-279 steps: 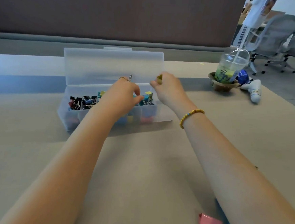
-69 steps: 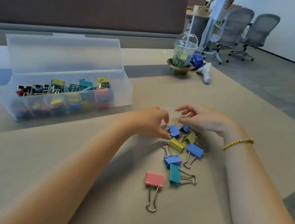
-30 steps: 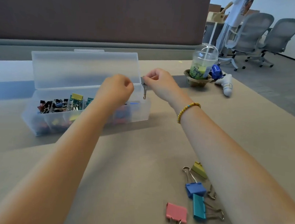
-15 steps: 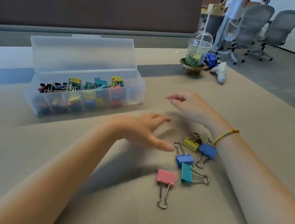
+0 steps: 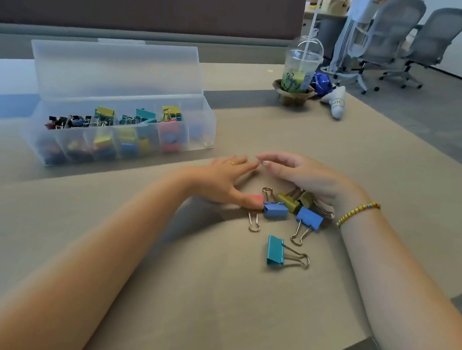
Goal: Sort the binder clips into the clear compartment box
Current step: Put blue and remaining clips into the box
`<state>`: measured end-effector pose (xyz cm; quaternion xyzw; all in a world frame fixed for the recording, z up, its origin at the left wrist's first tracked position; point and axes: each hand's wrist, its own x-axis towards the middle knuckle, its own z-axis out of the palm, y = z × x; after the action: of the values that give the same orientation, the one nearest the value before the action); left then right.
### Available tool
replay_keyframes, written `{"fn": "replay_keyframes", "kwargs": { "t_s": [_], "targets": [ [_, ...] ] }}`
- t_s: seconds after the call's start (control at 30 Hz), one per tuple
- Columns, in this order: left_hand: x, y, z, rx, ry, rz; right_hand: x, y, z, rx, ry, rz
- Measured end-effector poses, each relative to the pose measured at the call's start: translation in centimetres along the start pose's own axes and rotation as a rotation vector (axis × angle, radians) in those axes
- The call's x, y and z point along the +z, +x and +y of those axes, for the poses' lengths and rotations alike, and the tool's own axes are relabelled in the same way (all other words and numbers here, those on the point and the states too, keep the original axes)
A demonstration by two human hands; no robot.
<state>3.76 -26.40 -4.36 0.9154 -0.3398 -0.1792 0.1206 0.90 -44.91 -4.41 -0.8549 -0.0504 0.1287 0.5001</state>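
Your left hand (image 5: 224, 181) lay flat, fingers straight, thumb touching the pink binder clip (image 5: 255, 198). Your right hand (image 5: 307, 178) arched loosely, holding nothing, over the olive clips (image 5: 288, 201). The compartment box (image 5: 122, 138) sat at ten o'clock.

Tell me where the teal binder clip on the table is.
Head view: the teal binder clip lies alone nearest the person, just below the two blue clips, between both forearms.

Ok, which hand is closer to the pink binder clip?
Left. The left hand touches the pink binder clip with its thumb; the right hand sits right of it, over the olive clips.
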Motion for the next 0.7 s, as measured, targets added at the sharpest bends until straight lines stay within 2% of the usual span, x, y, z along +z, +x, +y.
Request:
{"fn": "replay_keyframes", "kwargs": {
  "t_s": [0.13, 0.17, 0.23, 0.3, 0.37, 0.53, 0.7],
  "targets": [
    [0.0, 0.3, -0.3, 0.001, -0.217, 0.243, -0.1, 0.2, 0.4, -0.008, 0.121, 0.123],
    [-0.1, 0.2, -0.1, -0.003, -0.242, 0.243, -0.3, 0.0, 0.3, -0.006, 0.125, 0.114],
    [-0.2, -0.6, 0.8, -0.027, -0.228, 0.113, -1.2, -0.6, 0.3, 0.012, 0.075, 0.020],
    [-0.2, -1.7, 2.2, -0.042, -0.104, -0.062, -2.2, -1.4, 0.4, 0.043, -0.029, -0.071],
    [0.5, -2.3, 3.5, -0.018, 0.008, -0.135, -2.9, -1.8, 0.7, 0.067, -0.081, -0.087],
    [1.5, -0.9, 3.4, -0.070, 0.016, -0.084, -2.8, -1.8, 0.9, 0.073, -0.117, -0.104],
    [1.1, 0.9, 1.0, -0.145, -0.039, 0.101, -2.9, -1.7, 0.8, 0.078, -0.172, -0.172]
  ]
}}
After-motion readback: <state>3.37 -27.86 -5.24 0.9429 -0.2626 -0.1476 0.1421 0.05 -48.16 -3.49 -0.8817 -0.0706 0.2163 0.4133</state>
